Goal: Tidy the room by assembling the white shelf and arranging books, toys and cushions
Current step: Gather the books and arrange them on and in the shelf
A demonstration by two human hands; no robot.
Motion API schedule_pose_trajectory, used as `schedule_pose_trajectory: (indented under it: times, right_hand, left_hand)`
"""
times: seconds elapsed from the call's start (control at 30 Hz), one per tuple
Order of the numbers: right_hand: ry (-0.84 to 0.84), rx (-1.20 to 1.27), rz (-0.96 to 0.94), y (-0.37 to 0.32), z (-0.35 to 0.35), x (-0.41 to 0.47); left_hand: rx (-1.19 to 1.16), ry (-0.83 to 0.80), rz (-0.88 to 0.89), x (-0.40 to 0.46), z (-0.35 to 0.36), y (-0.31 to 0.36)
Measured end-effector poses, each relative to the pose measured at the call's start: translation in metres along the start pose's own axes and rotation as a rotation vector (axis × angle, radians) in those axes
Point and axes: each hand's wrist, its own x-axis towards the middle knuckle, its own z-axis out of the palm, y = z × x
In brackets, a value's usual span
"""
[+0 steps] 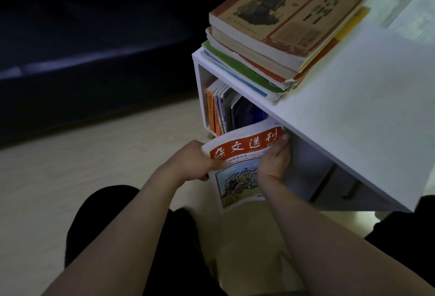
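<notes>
Low centre of frame, our left hand [193,161] and right hand [274,160] both pinch the white-and-orange paper magazine [237,168]. Its long axis points up-right into the white shelf [353,112], apparently just beside the upright books [223,109]; both hands equally near.

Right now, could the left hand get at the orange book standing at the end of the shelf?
Probably not yet: the left hand grips the magazine, though the orange book stands close by, unblocked.
</notes>
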Motion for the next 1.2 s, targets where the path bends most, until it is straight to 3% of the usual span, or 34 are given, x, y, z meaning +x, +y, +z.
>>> schedule_pose_trajectory:
  times: [0.17, 0.27, 0.4, 0.67, 0.77, 1.2]
  right_hand:
    - [0.11, -0.028, 0.131, 0.014, 0.01, 0.029]
    - [0.108, -0.076, 0.332, 0.016, 0.013, 0.048]
    - [-0.116, -0.049, 0.503, -0.004, 0.023, 0.059]
    - [-0.502, 0.191, 0.582, -0.005, 0.05, 0.069]
    - [-0.522, 0.278, 0.594, 0.001, 0.059, 0.067]
    - [-0.458, 0.311, 0.582, -0.002, 0.062, 0.05]
  left_hand:
    - [0.077, 0.049, 0.143, 0.037, 0.028, 0.008]
    - [-0.068, 0.128, 0.165, 0.055, 0.042, 0.018]
    - [-0.173, 0.223, 0.21, 0.076, 0.044, 0.037]
    - [-0.023, 0.292, 0.175, 0.111, 0.041, 0.032]
    - [0.08, 0.302, 0.131, 0.116, 0.04, 0.032]
    - [0.088, 0.403, 0.153, 0.109, 0.045, 0.022]
